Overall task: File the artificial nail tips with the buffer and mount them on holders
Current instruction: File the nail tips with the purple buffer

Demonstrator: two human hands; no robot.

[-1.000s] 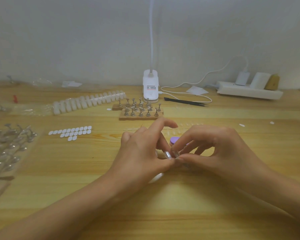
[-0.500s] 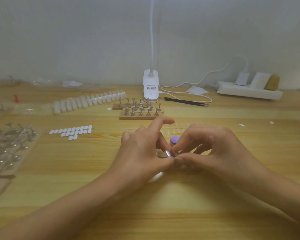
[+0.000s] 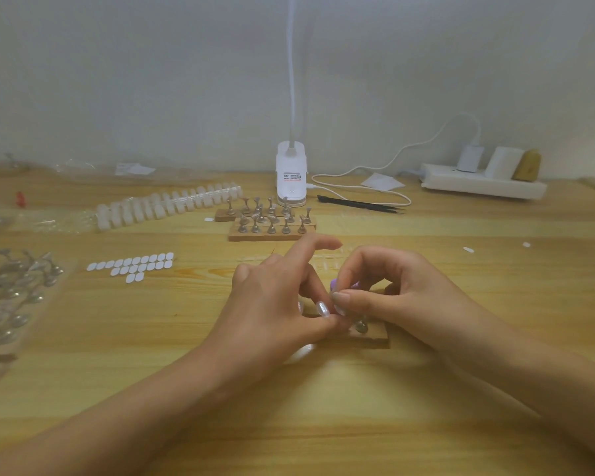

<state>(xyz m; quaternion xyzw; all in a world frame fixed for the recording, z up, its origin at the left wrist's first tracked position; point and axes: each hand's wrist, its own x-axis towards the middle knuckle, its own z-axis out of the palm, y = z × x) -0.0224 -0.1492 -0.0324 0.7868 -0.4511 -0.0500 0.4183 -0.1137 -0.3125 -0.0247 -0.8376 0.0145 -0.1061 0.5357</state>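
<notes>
- Right grip (image 3: 402,290) pinches pale nail tip (image 3: 339,309) just above metal holder (image 3: 360,326) on wooden block (image 3: 375,338), centre of bench (image 3: 152,338).
- Left grip (image 3: 275,304) curled, forefinger raised, thumb at same spot; what it holds: cannot tell.

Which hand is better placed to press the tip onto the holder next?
Right, probably. The right hand pinches a pale tip just above the holder; the left hand has its thumb at the base, seemingly steadying it.
</notes>
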